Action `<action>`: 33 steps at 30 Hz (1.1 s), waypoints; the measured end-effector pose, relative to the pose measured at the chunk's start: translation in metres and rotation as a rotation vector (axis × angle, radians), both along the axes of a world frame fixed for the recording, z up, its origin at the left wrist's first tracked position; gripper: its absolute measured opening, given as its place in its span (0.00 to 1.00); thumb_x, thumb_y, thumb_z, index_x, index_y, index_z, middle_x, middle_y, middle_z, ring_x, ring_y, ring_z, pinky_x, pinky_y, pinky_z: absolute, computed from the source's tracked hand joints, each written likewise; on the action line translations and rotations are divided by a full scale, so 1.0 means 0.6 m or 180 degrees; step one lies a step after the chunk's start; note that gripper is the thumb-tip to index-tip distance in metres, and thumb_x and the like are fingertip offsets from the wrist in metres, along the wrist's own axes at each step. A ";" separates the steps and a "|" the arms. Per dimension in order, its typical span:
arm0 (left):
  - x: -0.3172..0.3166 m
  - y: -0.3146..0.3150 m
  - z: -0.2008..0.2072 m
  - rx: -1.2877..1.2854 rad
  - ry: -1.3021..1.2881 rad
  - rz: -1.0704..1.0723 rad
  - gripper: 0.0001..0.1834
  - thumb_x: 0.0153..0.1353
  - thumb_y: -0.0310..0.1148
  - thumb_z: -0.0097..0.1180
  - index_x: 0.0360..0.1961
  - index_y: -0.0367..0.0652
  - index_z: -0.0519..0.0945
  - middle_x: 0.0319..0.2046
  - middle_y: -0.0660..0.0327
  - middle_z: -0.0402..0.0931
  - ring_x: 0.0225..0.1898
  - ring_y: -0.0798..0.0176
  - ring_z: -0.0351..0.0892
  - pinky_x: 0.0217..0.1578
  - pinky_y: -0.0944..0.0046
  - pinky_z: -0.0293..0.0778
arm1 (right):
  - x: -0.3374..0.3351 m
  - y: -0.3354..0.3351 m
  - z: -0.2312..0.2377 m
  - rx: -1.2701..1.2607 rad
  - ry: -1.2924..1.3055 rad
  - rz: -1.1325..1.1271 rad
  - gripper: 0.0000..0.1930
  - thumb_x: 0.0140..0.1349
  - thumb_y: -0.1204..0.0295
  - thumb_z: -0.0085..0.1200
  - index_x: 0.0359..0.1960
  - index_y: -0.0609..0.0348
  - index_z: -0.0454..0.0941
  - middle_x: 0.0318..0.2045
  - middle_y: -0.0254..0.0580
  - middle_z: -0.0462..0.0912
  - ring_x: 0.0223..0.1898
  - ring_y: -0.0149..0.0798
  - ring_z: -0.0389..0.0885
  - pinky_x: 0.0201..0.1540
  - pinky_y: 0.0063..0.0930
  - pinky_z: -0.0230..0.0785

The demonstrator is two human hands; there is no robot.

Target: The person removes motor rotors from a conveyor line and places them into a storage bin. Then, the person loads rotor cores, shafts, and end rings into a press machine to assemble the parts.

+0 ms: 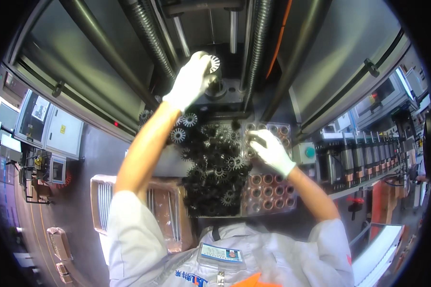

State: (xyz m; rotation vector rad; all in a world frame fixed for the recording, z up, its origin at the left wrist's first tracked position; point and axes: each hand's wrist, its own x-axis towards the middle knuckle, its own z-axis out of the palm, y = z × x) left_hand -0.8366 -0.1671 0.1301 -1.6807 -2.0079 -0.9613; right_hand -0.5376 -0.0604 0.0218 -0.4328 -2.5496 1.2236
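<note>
I see left hand (190,80) far, pinching a toothed disc (215,63); right hand (274,152) over clear ring tray (289,132) at right, can't tell its grip.

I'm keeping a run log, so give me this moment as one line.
left hand: holding toothed disc | right hand: at upper tray, grip unclear | disc pile: left of trays

Left fingers (205,59) hold a slotted disc (215,63); right fingers (262,135) are over a clear tray (262,126).
</note>
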 end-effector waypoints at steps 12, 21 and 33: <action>-0.009 0.053 -0.044 -0.1370 -0.0498 0.0463 0.19 0.56 0.37 0.69 0.48 0.41 0.85 0.42 0.48 0.84 0.47 0.46 0.83 0.51 0.53 0.77 | 0.009 -0.067 0.028 0.0335 0.0458 0.0563 0.15 0.66 0.65 0.57 0.52 0.55 0.81 0.42 0.46 0.82 0.44 0.48 0.83 0.47 0.37 0.75; 0.121 -0.161 0.000 -0.0608 0.0078 0.0838 0.23 0.60 0.44 0.65 0.54 0.45 0.80 0.44 0.53 0.83 0.42 0.50 0.85 0.42 0.55 0.79 | -0.173 -0.185 -0.008 0.2167 0.0725 0.1905 0.05 0.59 0.71 0.56 0.36 0.54 0.82 0.30 0.47 0.81 0.29 0.47 0.85 0.31 0.44 0.78; 0.280 -0.601 -0.393 -0.2819 -0.2419 0.2455 0.31 0.54 0.43 0.64 0.57 0.37 0.77 0.43 0.42 0.84 0.49 0.42 0.82 0.52 0.48 0.76 | -0.324 -0.315 -0.049 0.3696 -0.0870 0.2599 0.10 0.57 0.75 0.58 0.36 0.50 0.90 0.35 0.38 0.90 0.39 0.43 0.89 0.35 0.38 0.79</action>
